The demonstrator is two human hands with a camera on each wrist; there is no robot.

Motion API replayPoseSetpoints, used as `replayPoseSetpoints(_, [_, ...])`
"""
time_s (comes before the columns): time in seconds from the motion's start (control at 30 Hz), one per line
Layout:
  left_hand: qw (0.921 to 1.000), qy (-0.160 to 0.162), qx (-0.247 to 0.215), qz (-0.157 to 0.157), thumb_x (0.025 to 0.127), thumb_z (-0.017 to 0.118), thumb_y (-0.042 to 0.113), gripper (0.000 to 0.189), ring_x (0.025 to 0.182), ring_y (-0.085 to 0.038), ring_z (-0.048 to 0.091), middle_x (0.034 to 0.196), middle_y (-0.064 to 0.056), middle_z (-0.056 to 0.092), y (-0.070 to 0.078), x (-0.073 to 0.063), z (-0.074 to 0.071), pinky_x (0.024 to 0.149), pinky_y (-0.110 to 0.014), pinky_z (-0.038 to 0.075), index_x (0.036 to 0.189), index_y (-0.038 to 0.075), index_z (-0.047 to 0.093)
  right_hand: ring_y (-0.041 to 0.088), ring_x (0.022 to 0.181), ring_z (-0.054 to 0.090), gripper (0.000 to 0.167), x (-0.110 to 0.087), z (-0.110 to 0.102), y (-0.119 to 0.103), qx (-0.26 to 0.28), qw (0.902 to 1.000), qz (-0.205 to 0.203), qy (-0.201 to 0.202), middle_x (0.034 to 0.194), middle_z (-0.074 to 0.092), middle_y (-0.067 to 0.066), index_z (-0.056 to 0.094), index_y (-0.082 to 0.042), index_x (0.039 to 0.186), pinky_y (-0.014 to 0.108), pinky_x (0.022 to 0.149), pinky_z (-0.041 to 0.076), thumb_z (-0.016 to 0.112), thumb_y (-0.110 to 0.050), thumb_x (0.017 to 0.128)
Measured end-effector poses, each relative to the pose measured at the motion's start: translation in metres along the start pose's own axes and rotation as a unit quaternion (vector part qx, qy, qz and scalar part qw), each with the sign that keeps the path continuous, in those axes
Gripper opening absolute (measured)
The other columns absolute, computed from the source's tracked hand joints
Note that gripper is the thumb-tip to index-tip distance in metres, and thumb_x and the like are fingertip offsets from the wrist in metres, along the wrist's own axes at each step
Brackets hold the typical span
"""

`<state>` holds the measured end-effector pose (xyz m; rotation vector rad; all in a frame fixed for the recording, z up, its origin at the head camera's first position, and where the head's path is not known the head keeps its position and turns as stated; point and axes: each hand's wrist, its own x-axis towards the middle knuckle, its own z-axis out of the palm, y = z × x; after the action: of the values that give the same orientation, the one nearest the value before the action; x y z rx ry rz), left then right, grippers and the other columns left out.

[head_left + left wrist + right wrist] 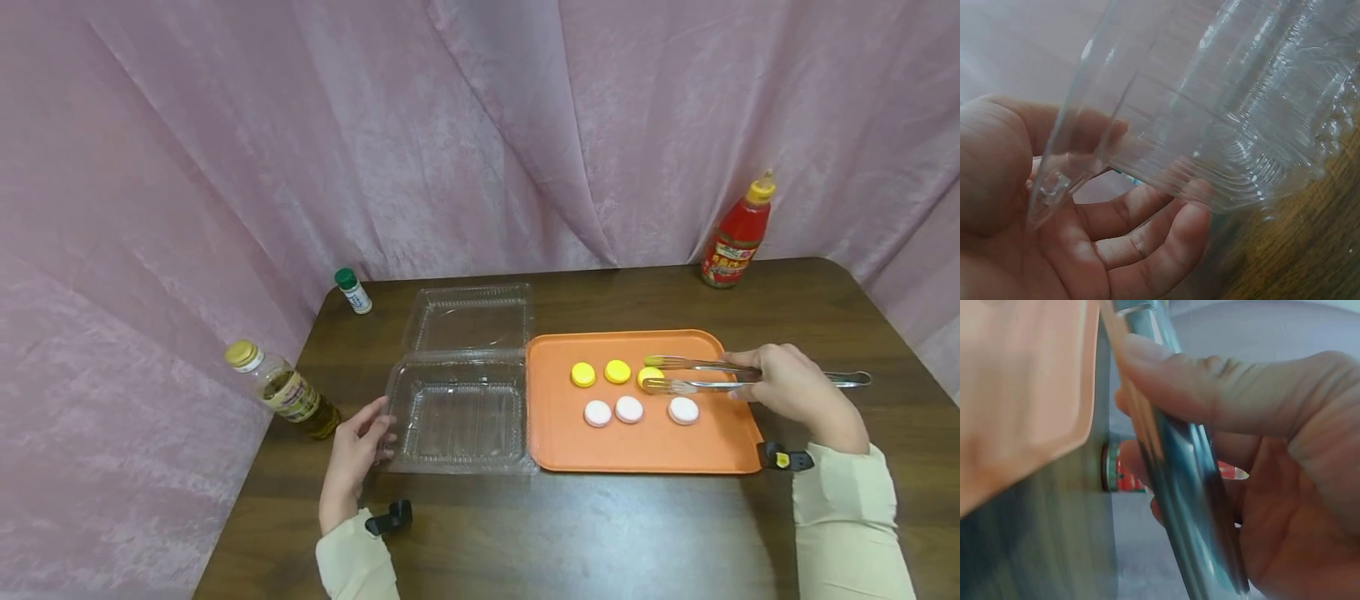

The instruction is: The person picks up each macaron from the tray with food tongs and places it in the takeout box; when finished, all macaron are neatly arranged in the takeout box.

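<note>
My left hand holds the left side of a clear plastic clamshell box, whose lid lies folded back behind it. In the left wrist view the box's rim passes between the thumb and the curled fingers. Metal tongs are gripped in my right hand, thumb pressed along one arm in the right wrist view. Their spread tips reach over the orange tray, one on either side of the rightmost yellow round piece. Two more yellow rounds lie left of it, with three white rounds in front.
An oil bottle stands at the table's left edge, close to my left hand. A small green-capped shaker is at the back left corner. Toward the back right stands a red sauce bottle. Pink curtains hang behind the table.
</note>
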<state>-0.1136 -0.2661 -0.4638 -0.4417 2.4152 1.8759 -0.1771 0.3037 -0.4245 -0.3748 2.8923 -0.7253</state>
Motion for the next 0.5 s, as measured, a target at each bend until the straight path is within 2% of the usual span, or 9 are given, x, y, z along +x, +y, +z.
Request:
replayPoseSetpoints(0.1, [1.0000, 0.000, -0.003, 0.001, 0.104, 0.050, 0.005, 0.042, 0.088, -0.020, 0.063, 0.124, -0.027, 0.061, -0.001, 0.001, 0.001, 0.066, -0.026, 0.056, 0.145, 0.000, 0.052, 0.029, 0.082, 0.060, 0.050, 0.003, 0.001, -0.005, -0.005, 0.9999, -0.010, 0.009, 0.104, 0.070, 0.027, 0.068, 0.008, 0.122, 0.041, 0.067, 0.047, 0.082, -0.009, 0.077])
replayPoseSetpoints(0.27, [1.0000, 0.002, -0.002, 0.007, 0.104, 0.050, 0.005, 0.041, 0.087, -0.019, 0.063, 0.123, -0.027, 0.062, -0.002, 0.002, 0.001, 0.065, -0.025, 0.056, 0.145, 0.000, 0.053, 0.039, 0.093, 0.064, 0.050, 0.003, 0.003, -0.011, -0.013, 0.9998, -0.008, 0.010, 0.114, 0.067, 0.030, 0.068, 0.006, 0.124, 0.052, 0.075, 0.050, 0.082, -0.013, 0.080])
replayPoseSetpoints(0.33, [1.0000, 0.003, -0.001, 0.008, 0.104, 0.050, 0.004, 0.041, 0.086, -0.019, 0.063, 0.122, -0.028, 0.062, -0.002, 0.002, 0.002, 0.065, -0.025, 0.055, 0.144, 0.000, 0.053, 0.040, 0.095, 0.064, 0.051, 0.001, 0.004, -0.011, -0.015, 0.9998, -0.010, 0.011, 0.116, 0.066, 0.031, 0.068, 0.005, 0.125, 0.053, 0.076, 0.050, 0.082, -0.014, 0.079])
replayPoseSetpoints(0.5, [0.9999, 0.005, -0.001, 0.010, 0.104, 0.050, 0.004, 0.041, 0.086, -0.020, 0.063, 0.122, -0.028, 0.062, -0.003, 0.001, 0.001, 0.065, -0.025, 0.056, 0.144, 0.000, 0.053, 0.027, 0.081, 0.061, 0.051, 0.001, 0.003, -0.015, -0.017, 0.9995, -0.022, 0.015, 0.111, 0.069, 0.028, 0.068, 0.005, 0.124, 0.038, 0.065, 0.046, 0.084, -0.013, 0.079])
